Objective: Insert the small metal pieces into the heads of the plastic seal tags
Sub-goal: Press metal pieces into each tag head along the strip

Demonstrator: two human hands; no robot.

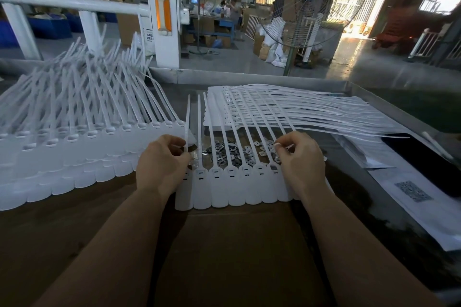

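At six o'clock on the bench, a row of joined tags (233,183) is lying flat with its straps fanning away toward twelve, and both hands are working at its heads. Curling over the row's nine o'clock end, the left hand (162,164) is pinching the leftmost strap (186,129) between thumb and fingertips. At the three o'clock end the right hand (300,161) is bunching its fingers around something small and pale; it is probably a metal piece or a strap tip, but I cannot tell which. Just beyond the heads, toward twelve, loose metal pieces (232,154) are sitting in a heap under the straps, so plenty of stock is waiting. Most heads in this row are showing a pale slot, while the one at the right end (274,169) is looking darker, as though it may already be filled; the blur is keeping that uncertain. Over at nine o'clock a big overlapping bank of tags (74,137) is standing with straps raised, and at one o'clock a flat stack (287,107) is resting; which of the two is finished and which is waiting cannot be read from here. Judging by the current row alone, the work on it is looking barely begun.
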